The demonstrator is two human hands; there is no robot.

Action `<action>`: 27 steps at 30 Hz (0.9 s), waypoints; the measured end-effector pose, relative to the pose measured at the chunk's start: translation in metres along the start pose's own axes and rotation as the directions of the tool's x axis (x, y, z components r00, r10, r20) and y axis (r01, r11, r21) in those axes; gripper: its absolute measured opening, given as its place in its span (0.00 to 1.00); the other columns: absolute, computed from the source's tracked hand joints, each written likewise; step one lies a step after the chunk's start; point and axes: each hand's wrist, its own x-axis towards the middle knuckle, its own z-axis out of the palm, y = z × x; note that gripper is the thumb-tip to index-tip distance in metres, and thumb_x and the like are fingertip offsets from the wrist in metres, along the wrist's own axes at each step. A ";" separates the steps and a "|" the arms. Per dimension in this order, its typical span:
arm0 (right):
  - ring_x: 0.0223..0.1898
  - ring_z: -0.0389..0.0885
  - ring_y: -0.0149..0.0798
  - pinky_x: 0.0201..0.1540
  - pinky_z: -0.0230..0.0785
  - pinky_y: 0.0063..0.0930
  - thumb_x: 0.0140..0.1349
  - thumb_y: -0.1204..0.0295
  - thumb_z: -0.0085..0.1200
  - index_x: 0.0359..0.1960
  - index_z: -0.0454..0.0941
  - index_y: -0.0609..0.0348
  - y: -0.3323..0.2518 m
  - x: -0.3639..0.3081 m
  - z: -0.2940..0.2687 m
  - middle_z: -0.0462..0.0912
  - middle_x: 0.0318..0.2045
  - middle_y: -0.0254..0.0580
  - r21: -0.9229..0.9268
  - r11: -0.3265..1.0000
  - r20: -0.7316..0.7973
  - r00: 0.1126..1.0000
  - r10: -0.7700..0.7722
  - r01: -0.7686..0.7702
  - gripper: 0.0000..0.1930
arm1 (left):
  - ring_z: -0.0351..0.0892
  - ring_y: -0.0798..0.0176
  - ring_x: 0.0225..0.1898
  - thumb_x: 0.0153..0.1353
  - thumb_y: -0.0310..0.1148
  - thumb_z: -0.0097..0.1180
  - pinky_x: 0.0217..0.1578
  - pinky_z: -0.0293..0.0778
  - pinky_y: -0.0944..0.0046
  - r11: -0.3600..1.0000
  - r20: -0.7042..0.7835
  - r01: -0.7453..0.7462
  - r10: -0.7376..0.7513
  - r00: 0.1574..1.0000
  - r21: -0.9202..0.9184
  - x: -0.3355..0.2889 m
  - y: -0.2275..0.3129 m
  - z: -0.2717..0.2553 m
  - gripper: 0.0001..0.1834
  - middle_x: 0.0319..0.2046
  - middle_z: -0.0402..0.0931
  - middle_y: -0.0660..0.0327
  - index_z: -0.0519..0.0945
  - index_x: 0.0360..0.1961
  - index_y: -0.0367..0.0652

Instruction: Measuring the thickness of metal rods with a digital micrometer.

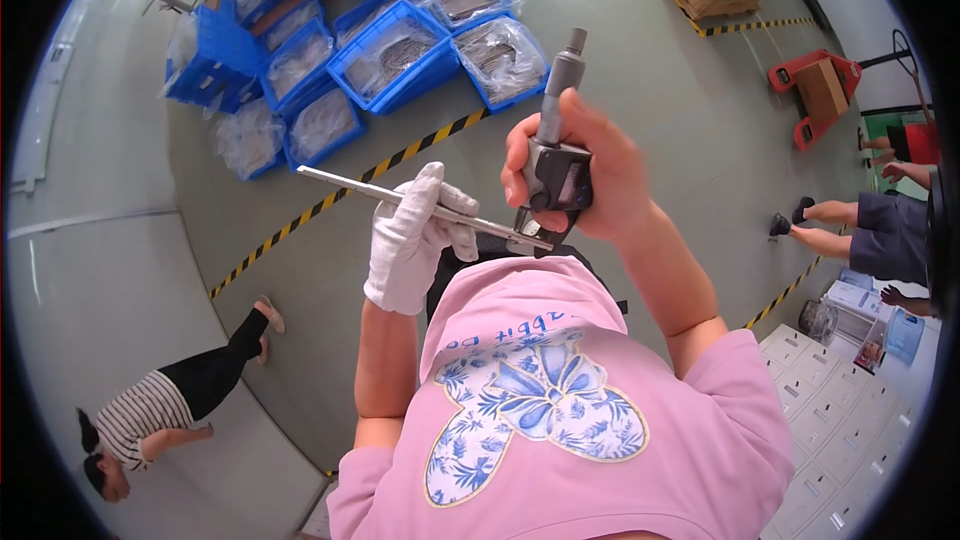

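Grey-green floor (pixel 700 140) spreads around us, crossed by yellow-and-black striped tape (pixel 400 158), with bag-lined blue crates (pixel 425 73) clustered beyond it. Before our chest, between our two hands, we have a metal strip (pixel 360 187): long, slim, straight and silvery, with a pale shine and small dark marks toward its right part. It slants, its left end lying farther from us and its right end nearer our body. Our left hand (pixel 410 240), in a white glove, is closed, pinching the strip near its middle between thumb and fingers. Our bare right hand (pixel 605 165) is curled firmly about a micrometer (pixel 557 175), whose ridged grey barrel points away from us and whose black body carries a small dark display. The strip's right end lies at the micrometer's frame; we cannot tell whether the measuring faces touch it.
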 end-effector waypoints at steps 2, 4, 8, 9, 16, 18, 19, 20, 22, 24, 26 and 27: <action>0.13 0.71 0.29 0.11 0.59 0.16 0.55 0.43 0.37 0.25 0.73 0.62 0.001 -0.002 -0.005 0.77 0.19 0.46 -0.016 1.000 -0.015 1.000 0.003 -0.004 0.29 | 0.70 0.65 0.12 0.62 0.38 0.41 0.15 0.69 0.69 1.000 -0.013 0.002 -0.002 1.000 -0.015 0.000 -0.002 0.002 0.20 0.12 0.70 0.56 0.75 0.23 0.31; 0.16 0.72 0.32 0.10 0.60 0.17 0.57 0.43 0.33 0.27 0.71 0.64 0.002 -0.002 -0.008 0.76 0.20 0.50 -0.047 0.999 0.017 1.000 -0.002 0.002 0.31 | 0.69 0.64 0.12 0.62 0.37 0.41 0.16 0.68 0.69 0.999 -0.042 0.006 -0.008 0.999 -0.037 -0.001 -0.005 0.003 0.20 0.12 0.70 0.55 0.75 0.23 0.31; 0.17 0.73 0.32 0.10 0.61 0.17 0.56 0.43 0.34 0.27 0.71 0.63 0.006 -0.004 -0.009 0.76 0.20 0.49 -0.032 0.999 0.036 0.999 -0.004 0.006 0.31 | 0.69 0.64 0.12 0.62 0.38 0.41 0.16 0.68 0.69 0.999 -0.006 0.012 -0.012 1.000 -0.045 -0.004 -0.007 0.001 0.20 0.13 0.71 0.55 0.75 0.23 0.31; 0.17 0.73 0.32 0.10 0.61 0.17 0.56 0.42 0.34 0.27 0.71 0.63 0.007 -0.004 -0.008 0.76 0.20 0.49 -0.027 1.000 0.024 1.000 0.003 -0.003 0.31 | 0.69 0.64 0.12 0.62 0.38 0.41 0.16 0.68 0.69 0.999 -0.002 0.013 -0.013 1.000 -0.043 -0.004 -0.007 0.001 0.20 0.13 0.71 0.55 0.75 0.23 0.31; 0.15 0.71 0.32 0.09 0.59 0.16 0.55 0.40 0.33 0.27 0.71 0.64 0.010 -0.006 0.002 0.75 0.20 0.50 -0.013 1.000 -0.061 0.998 0.023 -0.024 0.33 | 0.69 0.64 0.13 0.61 0.39 0.41 0.16 0.68 0.69 0.998 -0.059 0.015 -0.019 0.998 -0.068 -0.009 -0.006 -0.001 0.20 0.13 0.70 0.56 0.75 0.23 0.32; 0.15 0.72 0.31 0.10 0.59 0.16 0.55 0.39 0.32 0.27 0.72 0.62 0.013 -0.007 0.001 0.76 0.20 0.48 -0.022 1.000 -0.034 0.999 0.019 -0.020 0.33 | 0.70 0.65 0.13 0.61 0.39 0.42 0.17 0.69 0.69 0.999 -0.004 0.022 -0.022 1.000 -0.048 -0.009 -0.006 -0.005 0.20 0.13 0.70 0.56 0.75 0.23 0.32; 0.16 0.73 0.30 0.11 0.58 0.16 0.55 0.39 0.32 0.26 0.73 0.61 0.014 -0.007 -0.001 0.77 0.20 0.46 -0.028 1.000 -0.020 1.000 0.004 -0.005 0.33 | 0.70 0.65 0.13 0.61 0.39 0.42 0.17 0.69 0.69 0.998 -0.007 0.018 -0.018 1.000 -0.052 -0.008 -0.007 -0.006 0.20 0.13 0.70 0.56 0.75 0.23 0.32; 0.16 0.73 0.30 0.11 0.58 0.16 0.55 0.39 0.30 0.27 0.73 0.62 0.013 -0.006 -0.001 0.76 0.19 0.45 -0.026 1.000 -0.027 1.000 0.008 -0.009 0.34 | 0.70 0.65 0.13 0.61 0.39 0.42 0.17 0.69 0.69 0.998 0.004 0.027 -0.027 1.000 -0.059 -0.007 -0.008 -0.007 0.20 0.13 0.70 0.56 0.75 0.23 0.32; 0.16 0.73 0.30 0.11 0.58 0.17 0.55 0.40 0.31 0.28 0.73 0.62 0.017 -0.008 0.000 0.76 0.19 0.45 -0.012 1.000 -0.034 0.999 0.000 -0.001 0.33 | 0.69 0.68 0.13 0.61 0.37 0.42 0.13 0.67 0.68 0.999 0.068 0.004 -0.002 0.998 -0.037 -0.008 -0.013 -0.015 0.15 0.18 0.72 0.57 0.73 0.26 0.36; 0.16 0.73 0.30 0.10 0.58 0.17 0.55 0.41 0.31 0.28 0.73 0.63 0.019 -0.011 0.003 0.76 0.19 0.46 0.000 1.000 -0.030 1.000 -0.008 0.008 0.33 | 0.69 0.67 0.14 0.61 0.37 0.42 0.14 0.68 0.68 0.998 0.074 -0.019 0.023 0.997 -0.053 -0.012 -0.012 -0.018 0.15 0.18 0.72 0.57 0.73 0.26 0.36; 0.15 0.72 0.30 0.10 0.59 0.17 0.55 0.42 0.33 0.28 0.73 0.64 0.021 -0.015 0.001 0.76 0.19 0.46 -0.060 0.998 -0.115 0.993 -0.031 0.024 0.32 | 0.70 0.67 0.15 0.61 0.37 0.42 0.15 0.68 0.69 0.997 0.078 -0.038 0.044 0.996 -0.068 -0.011 -0.015 -0.020 0.15 0.19 0.72 0.57 0.73 0.26 0.36; 0.15 0.72 0.30 0.10 0.59 0.17 0.55 0.42 0.33 0.28 0.73 0.64 0.021 -0.019 -0.003 0.76 0.19 0.46 -0.064 0.998 -0.099 0.995 -0.026 0.020 0.32 | 0.70 0.67 0.17 0.61 0.37 0.42 0.15 0.68 0.69 0.995 0.076 -0.052 0.059 0.995 -0.085 -0.011 -0.019 -0.020 0.15 0.20 0.72 0.57 0.73 0.26 0.36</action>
